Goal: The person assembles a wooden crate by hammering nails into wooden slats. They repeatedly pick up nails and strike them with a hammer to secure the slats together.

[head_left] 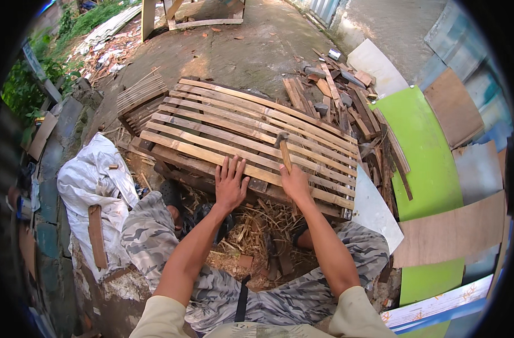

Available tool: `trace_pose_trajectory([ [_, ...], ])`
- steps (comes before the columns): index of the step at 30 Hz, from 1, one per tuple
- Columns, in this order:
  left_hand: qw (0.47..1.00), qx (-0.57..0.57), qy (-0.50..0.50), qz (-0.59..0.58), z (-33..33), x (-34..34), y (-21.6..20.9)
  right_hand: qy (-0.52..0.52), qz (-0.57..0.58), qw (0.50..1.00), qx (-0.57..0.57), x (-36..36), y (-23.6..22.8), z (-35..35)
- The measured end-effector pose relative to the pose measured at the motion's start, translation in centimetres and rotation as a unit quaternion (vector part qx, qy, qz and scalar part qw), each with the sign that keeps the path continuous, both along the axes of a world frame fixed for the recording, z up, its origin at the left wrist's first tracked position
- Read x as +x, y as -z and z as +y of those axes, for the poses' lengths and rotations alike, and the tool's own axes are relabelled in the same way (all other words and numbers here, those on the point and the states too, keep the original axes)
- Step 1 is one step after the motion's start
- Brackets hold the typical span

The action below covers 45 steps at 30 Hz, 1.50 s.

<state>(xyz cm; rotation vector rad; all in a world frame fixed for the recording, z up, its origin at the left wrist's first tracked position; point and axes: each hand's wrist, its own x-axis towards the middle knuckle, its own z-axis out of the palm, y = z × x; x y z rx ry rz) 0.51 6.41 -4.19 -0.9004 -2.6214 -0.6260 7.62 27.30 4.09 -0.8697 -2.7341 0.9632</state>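
A low frame topped with parallel bamboo slats lies across in front of my knees. My left hand rests flat on the nearest slat, its fingers spread. A hammer is in my right hand, with the fingers wrapped round its wooden handle. The hammer's dark metal head points away from me, over the slats right of the middle. Gaps show between the slats, and the dark wooden side of the frame faces me.
A smaller slatted piece stands behind the frame's left end. Scrap wood is heaped at the right, beside a green panel. On the left lies a white sack. Wood shavings cover the ground between my legs.
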Motion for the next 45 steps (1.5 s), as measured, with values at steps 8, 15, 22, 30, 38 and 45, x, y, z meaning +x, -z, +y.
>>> trace_pose_trajectory([
  [8, 0.997, -0.044, 0.05, -0.05, -0.9, -0.7, -0.2, 0.045, 0.148, 0.987, 0.034, -6.4, -2.3, 0.8],
  [15, 0.993, -0.062, 0.048, -0.087, -1.6, -0.9, -0.1, -0.009, -0.02, 0.998, -0.065, -7.1, -6.2, 1.3],
  [22, 0.995, -0.03, 0.062, -0.072, -1.3, -0.7, -0.3, 0.007, 0.016, 1.0, 0.006, -7.2, -1.9, 2.4],
  [30, 0.999, 0.01, 0.034, 0.028, -3.6, 1.9, 3.0, -0.035, -0.077, 0.994, 0.067, -4.3, -1.9, -0.3],
  [38, 0.955, 0.122, -0.159, -0.218, -8.3, 3.8, 8.1, -0.159, 0.123, 0.935, 0.29, -4.1, 1.2, -2.6],
  [45, 0.872, 0.204, -0.218, -0.387, -11.6, 3.0, 12.1, -0.148, 0.106, 0.944, 0.275, -4.9, 2.8, -4.2],
])
